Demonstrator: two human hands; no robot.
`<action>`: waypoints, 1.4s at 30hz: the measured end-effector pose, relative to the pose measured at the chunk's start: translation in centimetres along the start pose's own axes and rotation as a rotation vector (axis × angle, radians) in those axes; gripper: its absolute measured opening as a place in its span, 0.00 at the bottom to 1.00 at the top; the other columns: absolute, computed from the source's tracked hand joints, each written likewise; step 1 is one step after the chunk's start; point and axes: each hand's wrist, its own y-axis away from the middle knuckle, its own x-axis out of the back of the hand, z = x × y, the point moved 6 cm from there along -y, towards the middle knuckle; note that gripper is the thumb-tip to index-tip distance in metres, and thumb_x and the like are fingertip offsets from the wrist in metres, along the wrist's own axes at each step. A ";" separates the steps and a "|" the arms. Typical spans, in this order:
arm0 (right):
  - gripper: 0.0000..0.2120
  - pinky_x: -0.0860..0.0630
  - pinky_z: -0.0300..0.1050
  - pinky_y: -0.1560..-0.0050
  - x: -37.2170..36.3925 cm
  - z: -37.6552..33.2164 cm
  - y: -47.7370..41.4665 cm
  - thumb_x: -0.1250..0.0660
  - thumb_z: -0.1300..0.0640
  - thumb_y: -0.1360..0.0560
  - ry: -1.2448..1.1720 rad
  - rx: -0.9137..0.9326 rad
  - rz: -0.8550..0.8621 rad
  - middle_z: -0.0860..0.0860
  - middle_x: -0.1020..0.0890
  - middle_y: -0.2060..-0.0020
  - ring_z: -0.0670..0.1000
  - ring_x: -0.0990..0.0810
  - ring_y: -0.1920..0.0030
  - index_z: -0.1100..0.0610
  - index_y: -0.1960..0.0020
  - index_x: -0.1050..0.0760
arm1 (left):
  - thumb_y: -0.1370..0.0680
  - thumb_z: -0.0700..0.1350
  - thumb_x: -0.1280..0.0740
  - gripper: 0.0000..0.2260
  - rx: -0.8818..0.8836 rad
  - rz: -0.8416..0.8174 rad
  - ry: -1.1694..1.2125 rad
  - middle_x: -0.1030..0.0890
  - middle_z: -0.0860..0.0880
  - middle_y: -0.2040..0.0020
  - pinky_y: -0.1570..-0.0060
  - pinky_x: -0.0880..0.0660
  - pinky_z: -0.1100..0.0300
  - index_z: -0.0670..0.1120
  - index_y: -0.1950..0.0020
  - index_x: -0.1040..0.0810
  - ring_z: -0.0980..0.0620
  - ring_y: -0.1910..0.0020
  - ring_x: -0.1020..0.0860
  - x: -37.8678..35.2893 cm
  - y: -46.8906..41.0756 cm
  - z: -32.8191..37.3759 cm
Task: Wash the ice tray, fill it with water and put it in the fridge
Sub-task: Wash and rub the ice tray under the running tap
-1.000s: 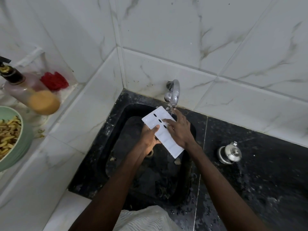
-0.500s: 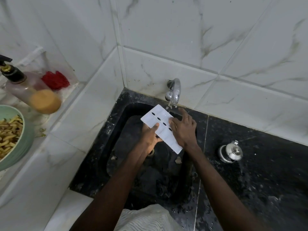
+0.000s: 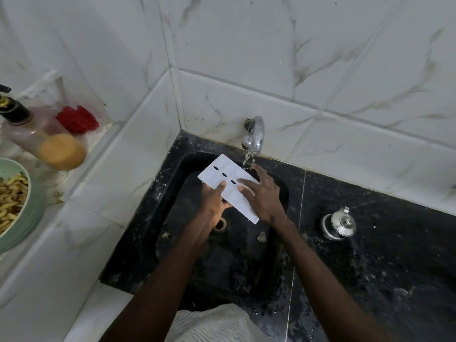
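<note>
the left hand [image 3: 212,203] holds the white ice tray [image 3: 223,169] from below, with its thumb pressed on the top side. so the tray is pinched between thumb and fingers. the right hand [image 3: 265,197] lies on top of the tray with its fingers [image 3: 245,180] spread out and mostly straight. they press on the tray and do not curl round it.

the tray is tilted, with its far end up near the tap [image 3: 255,134]. its flat side with dark oval holes faces up. it is over the black sink [image 3: 170,213], near the sink's back edge. a thin stream of water [image 3: 247,157] runs from the tap and lands by the right hand's fingertips. the drain hole [image 3: 219,225] shows beside the left wrist.

on the black counter [image 3: 382,280], right of the sink, stands a small steel pot [image 3: 339,223] with a lid. on the white ledge [image 3: 98,141] left of the sink are a pump bottle [image 3: 44,139] with orange liquid, a red thing [image 3: 77,119] in the back corner, and a green bowl [image 3: 33,211] of yellow strips.
</note>
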 end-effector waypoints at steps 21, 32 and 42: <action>0.20 0.51 0.76 0.24 1.3 0.5 -0.3 0.43 0.34 0.17 0.005 -0.060 0.038 0.48 0.46 0.17 0.57 0.48 0.18 0.38 0.32 0.22 | 0.17 0.35 0.34 0.23 -0.024 -0.088 0.160 0.22 0.39 0.29 0.40 0.25 0.25 0.46 0.23 0.31 0.35 0.32 0.22 -1.2 -0.6 1.2; 0.21 0.51 0.76 0.24 1.7 0.5 -1.5 0.46 0.34 0.17 0.021 -0.115 0.061 0.49 0.47 0.17 0.58 0.48 0.18 0.39 0.31 0.22 | 0.17 0.35 0.34 0.21 0.010 -0.061 0.200 0.21 0.38 0.30 0.40 0.27 0.24 0.44 0.24 0.29 0.35 0.32 0.22 -1.5 -0.5 0.9; 0.20 0.42 0.67 0.24 1.9 1.2 -1.2 0.42 0.36 0.17 -0.141 -0.199 0.186 0.51 0.43 0.19 0.58 0.40 0.22 0.45 0.35 0.19 | 0.19 0.34 0.31 0.23 -0.015 0.020 0.232 0.20 0.40 0.31 0.39 0.28 0.22 0.46 0.26 0.28 0.35 0.32 0.22 0.5 -1.3 1.4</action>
